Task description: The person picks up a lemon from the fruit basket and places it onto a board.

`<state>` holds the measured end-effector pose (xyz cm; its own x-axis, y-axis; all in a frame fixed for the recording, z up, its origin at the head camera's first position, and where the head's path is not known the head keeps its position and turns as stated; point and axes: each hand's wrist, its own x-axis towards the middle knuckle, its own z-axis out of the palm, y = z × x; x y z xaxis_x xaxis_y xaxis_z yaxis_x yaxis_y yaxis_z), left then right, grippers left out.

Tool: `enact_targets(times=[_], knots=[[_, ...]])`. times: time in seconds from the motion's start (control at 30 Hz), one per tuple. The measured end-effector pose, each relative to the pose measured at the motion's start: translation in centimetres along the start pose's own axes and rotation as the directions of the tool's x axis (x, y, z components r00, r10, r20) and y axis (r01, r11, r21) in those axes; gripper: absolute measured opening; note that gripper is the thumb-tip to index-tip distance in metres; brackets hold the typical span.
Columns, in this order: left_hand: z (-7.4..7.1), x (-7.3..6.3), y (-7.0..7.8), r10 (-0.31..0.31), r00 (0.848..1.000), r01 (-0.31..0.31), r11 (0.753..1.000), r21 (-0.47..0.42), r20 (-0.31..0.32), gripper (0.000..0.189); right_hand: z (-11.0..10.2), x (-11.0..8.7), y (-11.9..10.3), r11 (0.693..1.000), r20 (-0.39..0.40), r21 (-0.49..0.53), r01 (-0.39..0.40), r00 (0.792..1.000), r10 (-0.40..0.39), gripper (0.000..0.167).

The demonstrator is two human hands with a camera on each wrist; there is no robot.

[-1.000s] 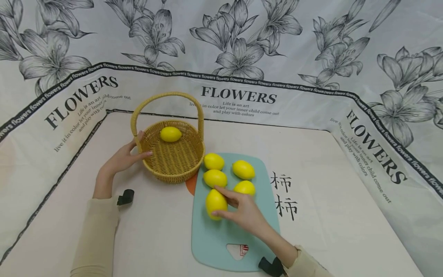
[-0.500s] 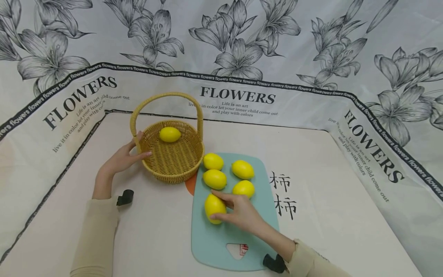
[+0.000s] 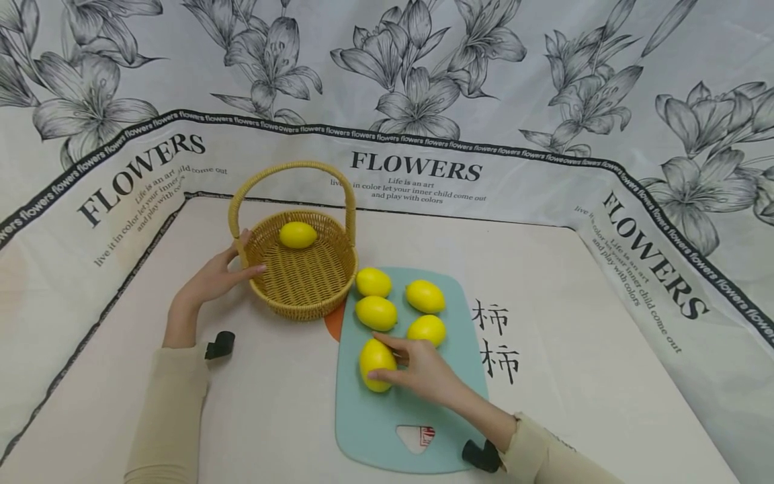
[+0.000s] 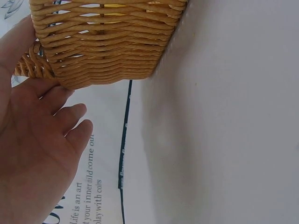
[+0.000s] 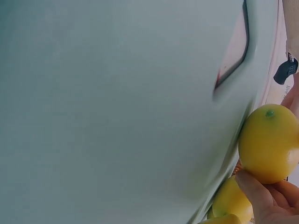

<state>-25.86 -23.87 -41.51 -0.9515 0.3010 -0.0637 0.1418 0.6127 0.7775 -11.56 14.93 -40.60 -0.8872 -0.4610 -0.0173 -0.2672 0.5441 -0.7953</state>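
My right hand point(image 3: 426, 373) pinches a yellow lemon point(image 3: 377, 364) between thumb and fingers, over the left half of a pale teal cutting board point(image 3: 369, 430). In the right wrist view the same lemon point(image 5: 268, 142) shows its green tip, with fingers below it. Several other lemons lie on the board just beyond, among them one point(image 3: 376, 313) behind the held lemon. My left hand point(image 3: 211, 275) holds the left side of a wicker basket point(image 3: 302, 311), its thumb over the rim. Inside the basket a single lemon point(image 3: 298, 235) rests at the back. The left wrist view shows the basket's woven wall point(image 4: 107, 46) against the fingers.
The basket's tall arched handle point(image 3: 293, 165) rises above it. The board's far left edge lies close to the basket. A pale tablecloth point(image 3: 272, 403) with printed lettering covers the table, and a flower-printed sheet point(image 3: 417, 101) stands behind and at both sides.
My right hand has drawn the pinched lemon slightly toward me, widening the gap to the lemon behind it. The left hand and basket stay in place.
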Motion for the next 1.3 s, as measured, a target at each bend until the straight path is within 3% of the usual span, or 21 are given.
enact_targets(times=[0.33,0.63,1.3], knots=[[-0.07,-0.12,0.21,0.005,1.0,-0.005,1.0,0.003,-0.003,0.09,-0.33,-0.02,0.39,0.999,0.03,0.019,-0.031,0.999,0.031,0.079],[-0.05,-0.13,0.17,0.007,1.0,-0.007,1.0,-0.005,-0.004,0.09,-0.28,0.08,0.5,1.0,0.012,-0.022,0.008,1.0,-0.008,0.073],[0.03,0.04,0.2,0.0,1.0,0.0,1.0,-0.009,-0.003,0.091,-0.66,-0.05,0.0,1.0,-0.019,-0.026,-0.013,1.0,0.013,0.073]])
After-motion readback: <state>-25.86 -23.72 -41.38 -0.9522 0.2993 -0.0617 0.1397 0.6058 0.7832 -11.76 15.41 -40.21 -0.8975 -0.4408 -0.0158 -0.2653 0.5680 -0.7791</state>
